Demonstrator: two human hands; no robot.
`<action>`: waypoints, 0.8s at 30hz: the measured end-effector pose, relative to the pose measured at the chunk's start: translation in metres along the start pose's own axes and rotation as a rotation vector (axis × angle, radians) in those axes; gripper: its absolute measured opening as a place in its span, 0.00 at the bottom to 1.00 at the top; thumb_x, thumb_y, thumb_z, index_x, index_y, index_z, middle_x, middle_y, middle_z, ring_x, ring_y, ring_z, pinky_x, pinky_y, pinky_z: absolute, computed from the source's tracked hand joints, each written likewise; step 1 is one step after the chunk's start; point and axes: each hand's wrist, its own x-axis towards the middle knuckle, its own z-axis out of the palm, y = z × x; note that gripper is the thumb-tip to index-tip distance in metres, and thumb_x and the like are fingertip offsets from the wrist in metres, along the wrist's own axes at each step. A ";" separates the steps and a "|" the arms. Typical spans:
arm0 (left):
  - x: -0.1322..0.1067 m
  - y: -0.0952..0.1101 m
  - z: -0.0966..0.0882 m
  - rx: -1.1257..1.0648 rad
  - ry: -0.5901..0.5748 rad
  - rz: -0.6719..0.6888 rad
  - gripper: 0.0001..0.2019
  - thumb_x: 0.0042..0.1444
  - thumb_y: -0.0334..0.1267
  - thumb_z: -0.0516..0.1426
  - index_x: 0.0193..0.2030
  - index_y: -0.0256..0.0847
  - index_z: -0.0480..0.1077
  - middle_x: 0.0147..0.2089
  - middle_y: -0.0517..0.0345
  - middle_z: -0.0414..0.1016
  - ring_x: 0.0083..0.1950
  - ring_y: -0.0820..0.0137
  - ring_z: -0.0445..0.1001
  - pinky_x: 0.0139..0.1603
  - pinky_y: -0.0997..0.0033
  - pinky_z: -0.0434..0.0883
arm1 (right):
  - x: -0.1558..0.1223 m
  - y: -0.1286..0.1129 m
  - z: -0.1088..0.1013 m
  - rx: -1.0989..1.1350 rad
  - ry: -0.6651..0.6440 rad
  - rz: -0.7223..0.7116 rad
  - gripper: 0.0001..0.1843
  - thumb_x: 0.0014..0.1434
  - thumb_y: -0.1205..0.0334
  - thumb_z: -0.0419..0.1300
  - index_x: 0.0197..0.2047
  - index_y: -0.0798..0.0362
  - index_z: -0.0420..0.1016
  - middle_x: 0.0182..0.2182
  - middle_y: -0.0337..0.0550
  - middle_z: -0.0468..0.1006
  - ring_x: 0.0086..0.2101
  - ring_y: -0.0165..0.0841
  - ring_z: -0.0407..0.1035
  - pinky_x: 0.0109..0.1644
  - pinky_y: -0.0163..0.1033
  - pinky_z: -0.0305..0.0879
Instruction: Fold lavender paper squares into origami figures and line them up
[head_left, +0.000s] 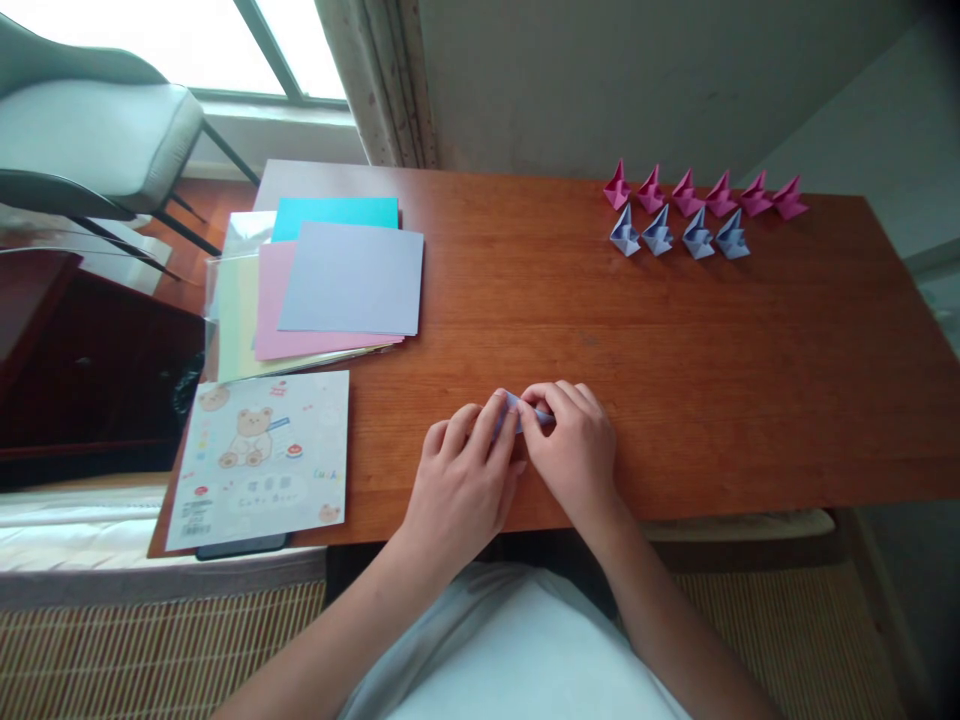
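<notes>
Two bare hands work a small folded pale-blue paper (511, 400) at the near edge of a wooden tabletop (510, 280), directly before a person in a white shirt (517, 640). The right hand (574, 440) pinches the paper's right side between thumb and index finger; the left hand (465, 465) lays its slightly parted fingers over the other side, though whether they grip it cannot be told. At far right stand six pink folded figures (686, 195) in a row, with four pale-blue folded figures (698, 238) lined up in front. To the left, lavender sheets (352, 280) top overlapping pink sheets (274, 310), near a bear-printed pack (259, 460).
</notes>
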 end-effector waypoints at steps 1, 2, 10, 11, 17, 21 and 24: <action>0.000 -0.001 0.000 0.030 -0.003 0.014 0.23 0.67 0.40 0.54 0.67 0.35 0.66 0.72 0.47 0.64 0.62 0.50 0.67 0.55 0.50 0.65 | 0.000 0.000 0.000 -0.003 -0.002 -0.001 0.06 0.65 0.62 0.60 0.35 0.48 0.75 0.34 0.42 0.80 0.38 0.40 0.69 0.44 0.42 0.61; 0.000 -0.002 0.000 0.053 -0.006 0.027 0.23 0.67 0.40 0.54 0.66 0.35 0.66 0.72 0.47 0.64 0.62 0.50 0.68 0.54 0.51 0.65 | 0.000 0.001 -0.001 -0.002 -0.003 -0.005 0.06 0.65 0.62 0.60 0.35 0.48 0.75 0.34 0.42 0.80 0.38 0.40 0.68 0.44 0.42 0.62; 0.001 -0.006 -0.001 0.129 -0.018 0.072 0.21 0.70 0.40 0.51 0.65 0.34 0.68 0.72 0.47 0.64 0.62 0.54 0.69 0.53 0.53 0.65 | -0.014 0.022 -0.012 0.059 0.138 -0.265 0.09 0.68 0.66 0.56 0.47 0.51 0.77 0.43 0.48 0.79 0.46 0.40 0.68 0.54 0.46 0.66; 0.001 -0.006 -0.001 0.136 -0.018 0.070 0.21 0.70 0.40 0.51 0.65 0.35 0.68 0.72 0.47 0.64 0.62 0.55 0.69 0.53 0.53 0.65 | -0.019 0.024 -0.013 0.039 0.124 -0.349 0.11 0.68 0.67 0.56 0.49 0.51 0.77 0.44 0.48 0.79 0.46 0.40 0.68 0.54 0.47 0.66; 0.001 -0.005 -0.002 0.144 -0.015 0.061 0.20 0.70 0.40 0.51 0.65 0.36 0.69 0.72 0.48 0.64 0.62 0.55 0.70 0.53 0.54 0.65 | -0.036 0.030 -0.018 -0.127 0.007 -0.517 0.15 0.66 0.68 0.59 0.55 0.54 0.77 0.50 0.50 0.80 0.49 0.44 0.68 0.52 0.50 0.65; 0.002 -0.004 -0.002 0.127 -0.012 0.060 0.20 0.69 0.39 0.52 0.64 0.37 0.69 0.72 0.47 0.64 0.62 0.54 0.70 0.53 0.53 0.66 | -0.039 0.028 -0.019 -0.186 -0.005 -0.504 0.16 0.66 0.68 0.59 0.56 0.53 0.77 0.52 0.49 0.80 0.50 0.43 0.68 0.52 0.51 0.64; 0.002 -0.004 -0.002 0.121 -0.004 0.060 0.20 0.69 0.39 0.53 0.64 0.37 0.70 0.71 0.46 0.65 0.62 0.54 0.71 0.52 0.53 0.66 | -0.042 0.026 -0.018 -0.219 -0.006 -0.497 0.18 0.66 0.68 0.59 0.58 0.53 0.76 0.54 0.50 0.79 0.51 0.44 0.68 0.53 0.50 0.64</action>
